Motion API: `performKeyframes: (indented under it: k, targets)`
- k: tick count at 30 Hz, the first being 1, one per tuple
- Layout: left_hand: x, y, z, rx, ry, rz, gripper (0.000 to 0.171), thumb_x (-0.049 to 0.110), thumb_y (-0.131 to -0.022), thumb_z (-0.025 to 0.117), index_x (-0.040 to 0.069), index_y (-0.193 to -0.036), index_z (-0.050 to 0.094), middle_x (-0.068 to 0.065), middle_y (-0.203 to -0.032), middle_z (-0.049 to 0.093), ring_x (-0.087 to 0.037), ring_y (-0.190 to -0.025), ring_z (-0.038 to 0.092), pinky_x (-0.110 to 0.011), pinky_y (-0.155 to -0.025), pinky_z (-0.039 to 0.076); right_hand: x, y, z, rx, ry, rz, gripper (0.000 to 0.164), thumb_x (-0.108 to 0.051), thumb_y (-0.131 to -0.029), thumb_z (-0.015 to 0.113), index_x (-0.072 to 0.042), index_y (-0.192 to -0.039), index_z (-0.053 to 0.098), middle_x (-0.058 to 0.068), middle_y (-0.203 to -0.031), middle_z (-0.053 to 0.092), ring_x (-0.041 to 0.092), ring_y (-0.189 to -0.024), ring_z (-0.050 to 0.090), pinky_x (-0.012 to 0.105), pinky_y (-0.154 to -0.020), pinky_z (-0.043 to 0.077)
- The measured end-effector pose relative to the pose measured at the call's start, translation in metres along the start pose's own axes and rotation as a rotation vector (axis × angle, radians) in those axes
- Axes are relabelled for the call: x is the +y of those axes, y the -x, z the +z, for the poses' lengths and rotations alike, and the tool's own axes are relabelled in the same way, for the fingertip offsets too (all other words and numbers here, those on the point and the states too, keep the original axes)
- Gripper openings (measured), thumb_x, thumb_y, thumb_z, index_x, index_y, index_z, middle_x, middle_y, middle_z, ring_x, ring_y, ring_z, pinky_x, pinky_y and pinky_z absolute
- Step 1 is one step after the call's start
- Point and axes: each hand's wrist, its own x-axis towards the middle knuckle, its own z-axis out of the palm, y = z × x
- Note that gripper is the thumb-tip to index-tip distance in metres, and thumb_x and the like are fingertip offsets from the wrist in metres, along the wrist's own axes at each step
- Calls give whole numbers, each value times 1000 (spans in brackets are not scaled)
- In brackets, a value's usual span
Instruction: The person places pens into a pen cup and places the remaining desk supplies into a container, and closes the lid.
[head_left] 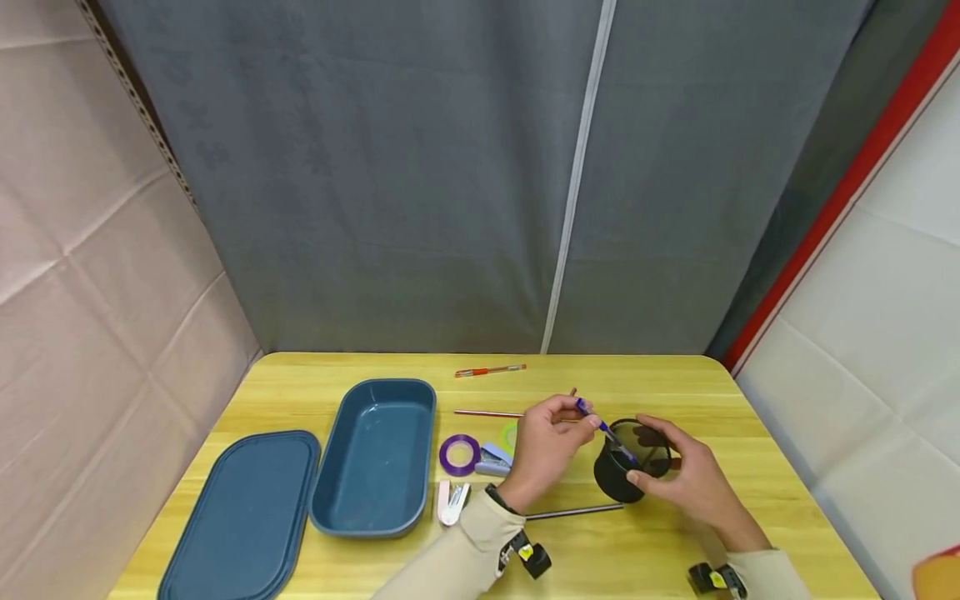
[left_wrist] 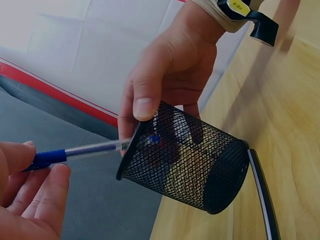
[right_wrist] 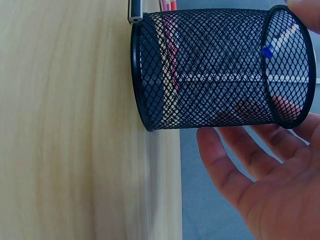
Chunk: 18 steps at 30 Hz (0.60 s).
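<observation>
Black wire-mesh metal cup [right_wrist: 215, 70]; glossy wood-grain table [head_left: 660, 375]

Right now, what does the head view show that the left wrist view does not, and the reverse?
Only the head view shows the blue tray, its lid, the purple tape and the orange pen. Only the left wrist view shows the blue pen tip already inside the cup rim. Both show the mesh cup, the left hand pinching the pen, and the right hand holding the cup.
</observation>
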Motion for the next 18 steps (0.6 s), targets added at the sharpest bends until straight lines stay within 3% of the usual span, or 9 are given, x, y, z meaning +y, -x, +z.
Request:
performKeyframes:
  k: [6, 13, 18]
  targets:
    - [-6, 0, 6, -9, -37, -23, 20, 11, -92, 83, 3, -109, 78, -9, -97, 81, -19, -87, 81, -24, -75, 65, -2, 2, -1, -12, -7, 1, 79, -31, -83, 92, -14, -151, 56, 12, -137, 69, 15, -112, 66, 28, -76, 59]
    - [-12, -1, 11, -26, -71, -37, 19, 14, -92, 84, 4, -107, 78, -4, -95, 81, -8, -82, 78, -22, -73, 64, -1, 2, -2, -7, -3, -2, 78, -31, -83, 92, -13, -151, 56, 13, -138, 69, 12, -113, 65, 28, -76, 60]
    - [-15, 0, 11, -31, -84, -36, 18, 15, -92, 84, 6, -106, 78, -4, -95, 81, -14, -84, 79, -22, -73, 64, 3, 1, 0, -9, 1, -2, 79, -31, -83, 92, -14, -151, 56, 8, -137, 70, 4, -113, 63, 28, -77, 59]
